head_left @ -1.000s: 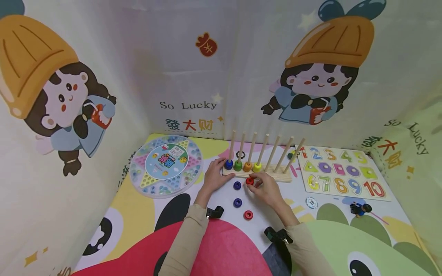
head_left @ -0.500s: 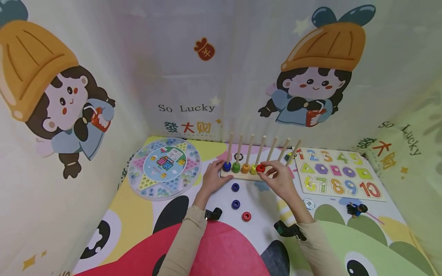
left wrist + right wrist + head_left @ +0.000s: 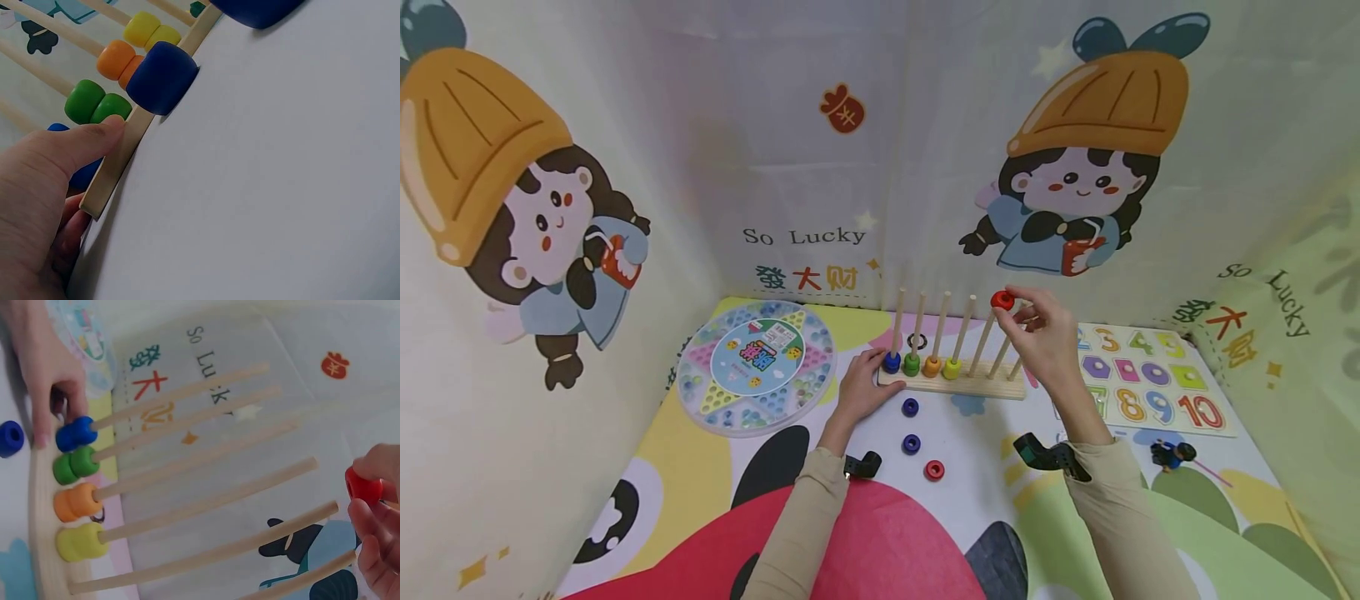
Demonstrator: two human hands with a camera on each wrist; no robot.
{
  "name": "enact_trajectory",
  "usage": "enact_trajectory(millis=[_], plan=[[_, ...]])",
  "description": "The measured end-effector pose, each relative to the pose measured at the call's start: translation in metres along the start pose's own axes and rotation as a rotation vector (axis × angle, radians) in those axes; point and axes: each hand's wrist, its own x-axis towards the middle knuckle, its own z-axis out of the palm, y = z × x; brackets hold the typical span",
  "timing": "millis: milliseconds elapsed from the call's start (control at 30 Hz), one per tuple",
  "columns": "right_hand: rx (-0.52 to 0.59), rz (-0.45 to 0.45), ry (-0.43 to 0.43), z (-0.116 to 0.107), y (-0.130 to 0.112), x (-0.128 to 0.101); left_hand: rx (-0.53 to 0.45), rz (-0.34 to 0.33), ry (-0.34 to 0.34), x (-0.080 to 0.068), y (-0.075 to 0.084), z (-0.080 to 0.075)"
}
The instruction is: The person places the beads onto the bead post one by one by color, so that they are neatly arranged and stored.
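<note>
A children's play corner (cartoon walls [image 3: 820, 150], number puzzle [image 3: 1150, 379], peg toy [image 3: 951, 385])

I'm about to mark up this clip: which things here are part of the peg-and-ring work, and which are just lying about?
In use:
right hand pinching red ring at a peg top
left hand steadying wooden peg base
four ringed pegs
loose blue rings and red ring on mat

Lying about:
round marble game
number puzzle board
small toy figure
</note>
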Motion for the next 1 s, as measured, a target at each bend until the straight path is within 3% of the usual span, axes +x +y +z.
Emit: enact_trajectory(millis=[567, 867, 933, 1000], plan=[[-0.152, 0.066, -0.073, 0.007, 0.003, 0.011, -0.012, -0.017, -0.013, 0.0, 0.001, -0.001], [-0.045, -0.087, 0.023, 0.008, 0.003, -0.005, -0.004, -0.034, -0.03, 0.002, 0.001, -0.002], [-0.021, -0.119, -0.008, 0.011, 0.004, -0.016, -0.006, -0.033, -0.03, 0.002, 0.001, -0.002], [0.004, -0.128, -0.092, 0.017, 0.006, -0.032, -0.004, -0.034, -0.033, 0.002, 0.0, -0.002]])
